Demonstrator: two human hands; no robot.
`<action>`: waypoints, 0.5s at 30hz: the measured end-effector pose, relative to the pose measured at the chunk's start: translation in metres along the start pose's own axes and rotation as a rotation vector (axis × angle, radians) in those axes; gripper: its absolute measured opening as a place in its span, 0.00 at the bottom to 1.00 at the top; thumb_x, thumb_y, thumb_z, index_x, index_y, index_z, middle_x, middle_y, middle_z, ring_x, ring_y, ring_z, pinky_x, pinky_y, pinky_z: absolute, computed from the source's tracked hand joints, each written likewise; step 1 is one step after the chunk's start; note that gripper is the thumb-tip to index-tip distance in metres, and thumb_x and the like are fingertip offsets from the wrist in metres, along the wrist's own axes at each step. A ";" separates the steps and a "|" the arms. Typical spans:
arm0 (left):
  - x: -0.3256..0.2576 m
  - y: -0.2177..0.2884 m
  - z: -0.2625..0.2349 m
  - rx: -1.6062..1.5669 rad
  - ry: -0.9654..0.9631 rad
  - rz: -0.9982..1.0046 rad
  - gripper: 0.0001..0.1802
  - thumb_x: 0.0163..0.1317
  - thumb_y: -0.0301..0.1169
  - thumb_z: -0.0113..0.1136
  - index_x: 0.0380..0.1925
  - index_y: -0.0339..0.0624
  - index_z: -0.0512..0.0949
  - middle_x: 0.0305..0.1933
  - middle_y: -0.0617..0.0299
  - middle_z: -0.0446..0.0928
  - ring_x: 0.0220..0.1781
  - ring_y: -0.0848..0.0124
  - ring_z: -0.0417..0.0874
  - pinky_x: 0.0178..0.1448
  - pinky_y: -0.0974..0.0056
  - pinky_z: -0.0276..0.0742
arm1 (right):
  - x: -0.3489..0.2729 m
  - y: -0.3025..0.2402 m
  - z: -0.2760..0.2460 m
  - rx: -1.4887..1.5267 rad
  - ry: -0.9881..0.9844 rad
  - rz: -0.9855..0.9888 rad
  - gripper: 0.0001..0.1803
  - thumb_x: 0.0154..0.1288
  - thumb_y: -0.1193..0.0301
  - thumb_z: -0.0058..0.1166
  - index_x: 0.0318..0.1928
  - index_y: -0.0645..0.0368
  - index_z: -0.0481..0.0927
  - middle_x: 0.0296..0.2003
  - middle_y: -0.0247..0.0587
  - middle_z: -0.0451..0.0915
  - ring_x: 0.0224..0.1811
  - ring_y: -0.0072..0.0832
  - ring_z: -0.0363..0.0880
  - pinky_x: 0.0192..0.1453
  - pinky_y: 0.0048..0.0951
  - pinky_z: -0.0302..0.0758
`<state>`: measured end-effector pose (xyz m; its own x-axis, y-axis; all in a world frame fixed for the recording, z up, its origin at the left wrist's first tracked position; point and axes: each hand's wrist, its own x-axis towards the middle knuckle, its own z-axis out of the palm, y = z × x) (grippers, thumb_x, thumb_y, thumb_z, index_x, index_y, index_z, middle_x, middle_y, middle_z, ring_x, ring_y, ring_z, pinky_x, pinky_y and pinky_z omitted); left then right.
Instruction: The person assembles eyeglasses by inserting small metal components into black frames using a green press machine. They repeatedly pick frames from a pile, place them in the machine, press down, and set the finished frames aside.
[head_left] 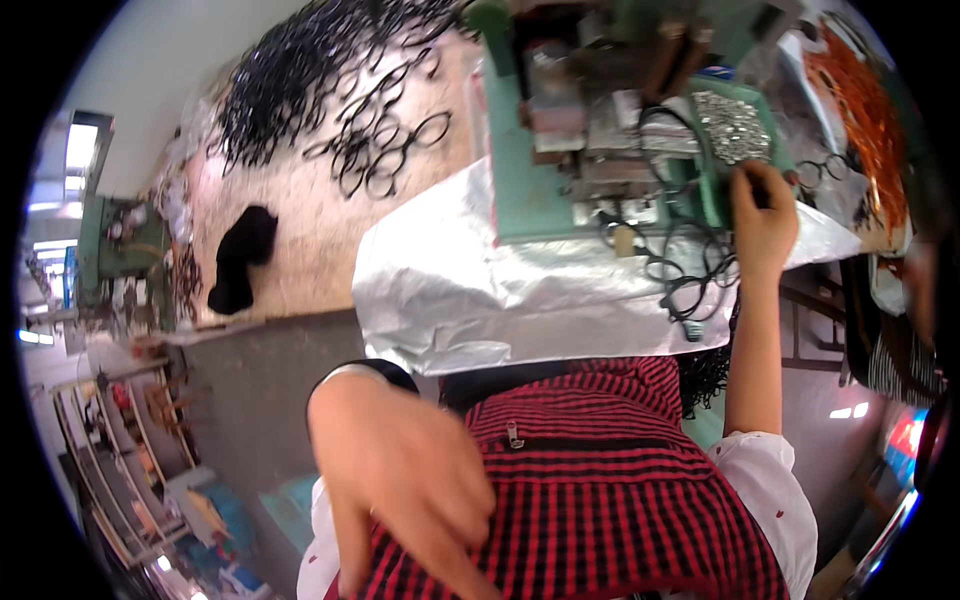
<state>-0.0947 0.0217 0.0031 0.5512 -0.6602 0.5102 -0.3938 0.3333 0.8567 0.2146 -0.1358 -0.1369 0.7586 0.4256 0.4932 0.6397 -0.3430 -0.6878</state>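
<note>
Black eyeglass frame (690,285) lies on the silver sheet (450,290) at the worktop's near edge, just under the right hand. Nearest, the left hand (400,480) hangs loose and empty over the red checked apron (610,500). Farther, the right hand (762,215) pinches something dark beside the green machine (520,190); beyond, a heap of frames (320,70).

Machine (560,150) on sheet-covered bench (450,280); frame heap (330,70) left behind; tray (735,125) right.

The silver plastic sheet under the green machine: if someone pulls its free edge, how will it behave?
The silver sheet is wrinkled and hangs over the table edge, so it is probably thin, light and floppy. The green machine stands on it, so pulling would likely stretch or tear it rather than slide it.
</note>
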 end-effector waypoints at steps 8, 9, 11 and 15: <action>0.008 0.000 0.027 0.212 0.081 -0.031 0.36 0.69 0.59 0.49 0.56 0.35 0.77 0.28 0.65 0.68 0.27 0.71 0.72 0.25 0.69 0.66 | 0.014 -0.049 0.012 0.354 -0.036 0.158 0.07 0.64 0.75 0.61 0.41 0.63 0.84 0.32 0.29 0.81 0.36 0.13 0.75 0.43 0.16 0.69; 0.004 0.004 0.025 0.227 0.072 -0.042 0.35 0.69 0.59 0.49 0.55 0.35 0.77 0.28 0.65 0.68 0.27 0.71 0.72 0.25 0.69 0.65 | 0.016 -0.048 0.011 0.373 -0.061 0.171 0.07 0.64 0.76 0.61 0.41 0.63 0.84 0.33 0.29 0.82 0.36 0.13 0.75 0.43 0.16 0.70; -0.004 0.026 0.009 0.249 0.081 -0.146 0.36 0.65 0.59 0.55 0.53 0.35 0.78 0.31 0.60 0.73 0.29 0.66 0.76 0.30 0.64 0.71 | 0.018 -0.039 0.009 0.417 -0.111 0.194 0.07 0.63 0.76 0.62 0.42 0.63 0.84 0.34 0.29 0.82 0.37 0.14 0.76 0.44 0.17 0.70; -0.048 0.040 -0.046 0.973 1.267 -0.871 0.12 0.66 0.31 0.58 0.32 0.32 0.83 0.28 0.60 0.80 0.32 0.75 0.79 0.36 0.70 0.71 | 0.022 -0.023 0.010 0.421 -0.068 0.204 0.07 0.62 0.77 0.62 0.42 0.63 0.84 0.35 0.29 0.83 0.38 0.15 0.77 0.46 0.18 0.71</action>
<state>-0.1034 0.0973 0.0165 0.7921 0.5960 0.1319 0.2948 -0.5627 0.7723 0.2149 -0.1101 -0.1157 0.8448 0.4438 0.2988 0.3617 -0.0623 -0.9302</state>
